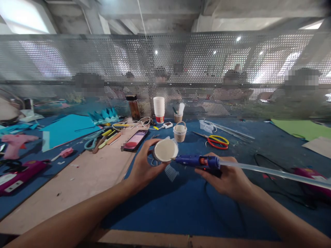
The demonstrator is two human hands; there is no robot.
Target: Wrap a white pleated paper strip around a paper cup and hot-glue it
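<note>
My left hand (143,167) is closed around a small paper cup (165,150), tipped on its side with its round white end facing me. My right hand (227,177) grips a blue glue gun (198,161) that lies level, its nozzle touching the right rim of the cup. A long clear glue stick (271,171) sticks out of the back of the gun toward the right. Both hands hover just above the blue table mat (181,206).
Behind the hands lie a phone (136,140), a small basket cup (180,132), a stack of paper cups (159,109), red-and-yellow scissors (217,140) and cyan paper (68,128). Pink glue guns (15,175) rest at left. A perforated screen (165,69) separates other people.
</note>
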